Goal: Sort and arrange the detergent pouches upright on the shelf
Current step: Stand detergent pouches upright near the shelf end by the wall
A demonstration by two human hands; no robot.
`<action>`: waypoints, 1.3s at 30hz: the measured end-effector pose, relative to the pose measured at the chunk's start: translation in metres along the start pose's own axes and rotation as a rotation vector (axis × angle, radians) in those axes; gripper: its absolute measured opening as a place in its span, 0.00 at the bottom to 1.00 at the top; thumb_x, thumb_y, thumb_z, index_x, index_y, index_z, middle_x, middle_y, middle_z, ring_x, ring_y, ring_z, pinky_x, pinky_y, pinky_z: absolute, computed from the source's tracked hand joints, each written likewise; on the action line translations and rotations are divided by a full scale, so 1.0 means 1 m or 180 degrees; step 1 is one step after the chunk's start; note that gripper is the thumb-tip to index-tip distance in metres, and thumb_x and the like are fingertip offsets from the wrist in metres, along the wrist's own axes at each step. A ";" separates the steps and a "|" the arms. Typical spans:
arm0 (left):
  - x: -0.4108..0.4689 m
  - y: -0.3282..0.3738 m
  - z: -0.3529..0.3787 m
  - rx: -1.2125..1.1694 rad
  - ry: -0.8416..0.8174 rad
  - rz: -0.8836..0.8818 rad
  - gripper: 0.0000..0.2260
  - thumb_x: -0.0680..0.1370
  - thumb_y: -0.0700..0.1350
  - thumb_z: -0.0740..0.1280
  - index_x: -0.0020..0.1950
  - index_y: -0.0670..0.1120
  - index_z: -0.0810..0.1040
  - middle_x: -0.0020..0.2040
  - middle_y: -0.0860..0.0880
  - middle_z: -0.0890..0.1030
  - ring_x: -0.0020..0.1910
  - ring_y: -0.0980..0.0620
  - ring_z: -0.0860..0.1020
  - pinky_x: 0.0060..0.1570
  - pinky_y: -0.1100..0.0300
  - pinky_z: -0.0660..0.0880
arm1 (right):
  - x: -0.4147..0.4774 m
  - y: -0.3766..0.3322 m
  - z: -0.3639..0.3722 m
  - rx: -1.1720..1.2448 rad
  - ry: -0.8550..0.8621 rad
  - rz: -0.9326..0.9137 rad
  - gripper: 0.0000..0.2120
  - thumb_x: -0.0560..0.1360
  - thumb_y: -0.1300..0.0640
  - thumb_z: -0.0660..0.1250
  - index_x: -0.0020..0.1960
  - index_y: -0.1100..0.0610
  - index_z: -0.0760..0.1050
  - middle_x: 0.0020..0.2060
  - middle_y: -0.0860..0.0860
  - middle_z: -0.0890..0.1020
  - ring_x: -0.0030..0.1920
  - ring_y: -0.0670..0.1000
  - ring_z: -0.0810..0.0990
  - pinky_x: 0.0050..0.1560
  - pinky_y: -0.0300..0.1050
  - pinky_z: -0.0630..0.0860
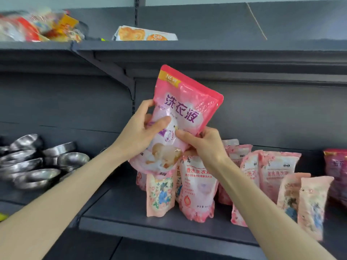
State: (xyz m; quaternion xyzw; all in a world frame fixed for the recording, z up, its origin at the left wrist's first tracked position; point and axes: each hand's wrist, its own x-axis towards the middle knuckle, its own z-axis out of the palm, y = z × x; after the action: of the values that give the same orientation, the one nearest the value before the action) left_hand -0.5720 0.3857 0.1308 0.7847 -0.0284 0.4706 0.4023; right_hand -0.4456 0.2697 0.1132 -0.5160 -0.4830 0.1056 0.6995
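Both hands grip the big pink pouch [185, 109]: your left hand [138, 133] wraps its left edge with the thumb pressed across the front, and your right hand [203, 145] pinches its lower right side, thumb on the front, fingers behind. You hold the pouch in the air above the shelf [116, 214], tilted so its top leans right. Its bottom hangs just over the floral pouch [160, 194] and the pale pink pouch [197, 186], which stand at the left end of the row. To set it well, square the top up first, then lower the base flat onto a bare patch of shelf, probably left of the row. Let the contents settle so the base spreads before you let go. Mind the standing neighbours; a nudge could topple them. Your forearms reach up from the near edge and converge on the pouch, wrists bent slightly inward
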 end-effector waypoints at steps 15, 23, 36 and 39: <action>-0.095 0.028 0.127 -0.0835 -0.0130 -0.0634 0.08 0.76 0.48 0.66 0.53 0.55 0.70 0.49 0.56 0.81 0.46 0.62 0.81 0.39 0.69 0.77 | -0.157 -0.030 -0.091 -0.0538 0.0317 0.0605 0.11 0.75 0.59 0.68 0.57 0.53 0.75 0.48 0.49 0.85 0.48 0.50 0.85 0.46 0.47 0.82; -0.103 0.072 0.255 -0.1281 -0.0504 -0.0664 0.07 0.77 0.49 0.66 0.52 0.56 0.71 0.49 0.57 0.82 0.48 0.62 0.81 0.46 0.63 0.79 | -0.223 -0.068 -0.201 -0.0776 0.0435 0.0933 0.22 0.70 0.64 0.73 0.61 0.51 0.71 0.51 0.51 0.84 0.49 0.52 0.84 0.44 0.52 0.82; -0.092 0.128 0.478 -0.1289 -0.0812 -0.0760 0.11 0.76 0.43 0.68 0.56 0.50 0.70 0.48 0.58 0.79 0.42 0.64 0.79 0.37 0.72 0.76 | -0.277 -0.091 -0.429 -0.1144 0.0984 0.1017 0.27 0.66 0.69 0.75 0.61 0.59 0.70 0.51 0.53 0.83 0.42 0.45 0.84 0.36 0.39 0.80; -0.083 0.127 0.512 -0.1201 -0.0902 -0.0806 0.11 0.76 0.43 0.68 0.56 0.50 0.71 0.47 0.59 0.78 0.42 0.65 0.78 0.36 0.73 0.75 | -0.275 -0.081 -0.468 -0.1208 0.1035 0.0992 0.26 0.66 0.69 0.75 0.61 0.59 0.71 0.51 0.54 0.83 0.43 0.45 0.84 0.36 0.39 0.80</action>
State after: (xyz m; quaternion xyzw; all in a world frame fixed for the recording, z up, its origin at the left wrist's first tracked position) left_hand -0.3050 -0.0647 0.0249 0.7512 -0.0733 0.2884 0.5892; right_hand -0.2478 -0.2342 0.0238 -0.7158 -0.2906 0.0355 0.6340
